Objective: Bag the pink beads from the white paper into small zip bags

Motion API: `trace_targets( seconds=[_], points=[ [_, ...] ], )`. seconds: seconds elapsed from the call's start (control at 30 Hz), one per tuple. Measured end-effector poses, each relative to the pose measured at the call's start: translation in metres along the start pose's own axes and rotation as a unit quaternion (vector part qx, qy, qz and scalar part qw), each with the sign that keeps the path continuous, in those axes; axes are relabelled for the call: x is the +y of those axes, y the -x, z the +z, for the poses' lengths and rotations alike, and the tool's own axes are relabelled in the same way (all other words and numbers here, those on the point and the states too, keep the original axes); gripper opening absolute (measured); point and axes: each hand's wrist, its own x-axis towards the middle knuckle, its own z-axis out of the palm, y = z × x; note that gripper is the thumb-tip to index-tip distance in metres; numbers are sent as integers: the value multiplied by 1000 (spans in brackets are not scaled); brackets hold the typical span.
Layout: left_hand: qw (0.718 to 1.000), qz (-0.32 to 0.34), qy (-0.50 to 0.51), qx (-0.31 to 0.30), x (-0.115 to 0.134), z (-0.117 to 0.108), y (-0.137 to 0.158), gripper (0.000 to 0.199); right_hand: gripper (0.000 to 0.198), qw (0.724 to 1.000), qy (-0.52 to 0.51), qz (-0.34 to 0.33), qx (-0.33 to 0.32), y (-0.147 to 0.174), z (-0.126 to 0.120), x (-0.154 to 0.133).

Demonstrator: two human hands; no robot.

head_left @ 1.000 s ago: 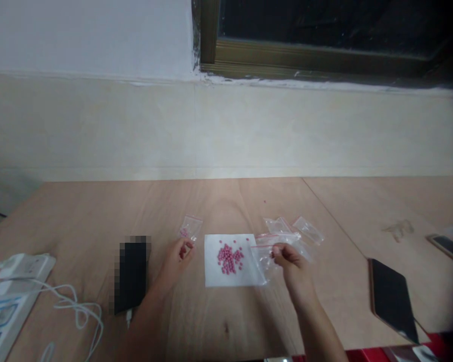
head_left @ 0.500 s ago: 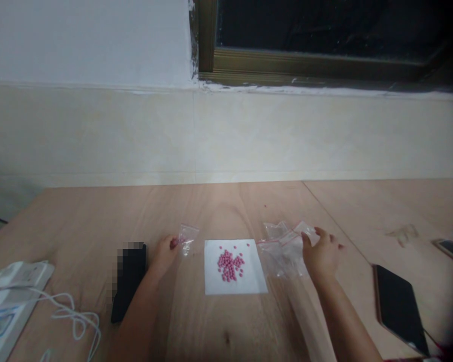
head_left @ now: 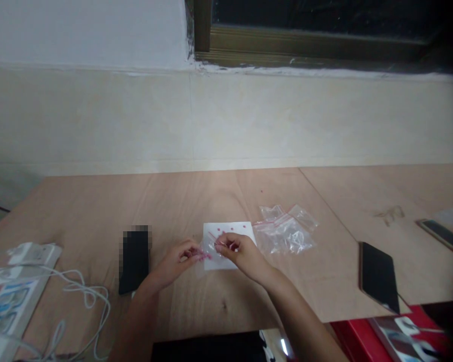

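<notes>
- Head view: right hand [head_left: 243, 254] off the bag pile [head_left: 287, 234], left hand [head_left: 179, 260] shifted inward; small bag [head_left: 212, 246] now over the white paper [head_left: 221, 264]'s left edge, back from the table [head_left: 196, 306]'s near edge.
- Left fingers pinch its pink beads [head_left: 206, 256] end; right fingers pinch its red-striped end (so both on one bag).

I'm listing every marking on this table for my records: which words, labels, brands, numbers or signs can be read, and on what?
None can be read.
Power strip: blue markings, too blurred to make out.
Pile of plastic bags: red lines, no legible words.
Phone at right: dark screen, no legible text.
</notes>
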Motion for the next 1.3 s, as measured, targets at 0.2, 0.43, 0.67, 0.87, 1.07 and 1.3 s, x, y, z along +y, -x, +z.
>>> trace_targets(
  seconds=[0.2, 0.43, 0.67, 0.87, 1.07, 1.3],
  points=[
    [999, 2, -28, 30, -3, -2, -4, 28, 23, 995, -34, 72, -62, 1, -11, 1],
    [1000, -15, -8, 13, 19, 5, 8, 12, 26, 976, -125, 153, -88, 10, 3, 3],
    [998, -47, -1, -47, 26, 24, 17, 24, 30, 974, -110, 148, -134, 24, 13, 2],
    [995, -58, -4, -85, 23, 28, 14, 30, 30, 970, -127, 161, -132, 31, 23, -4],
    [992, -53, -8, -115, 27, 23, 3, 31, 24, 975, -118, 145, -121, 27, 26, -3],
    [989, -34, 8, -142, 36, 15, -9, 32, 25, 965, -150, 174, -126, 19, 29, 5]
  ],
)
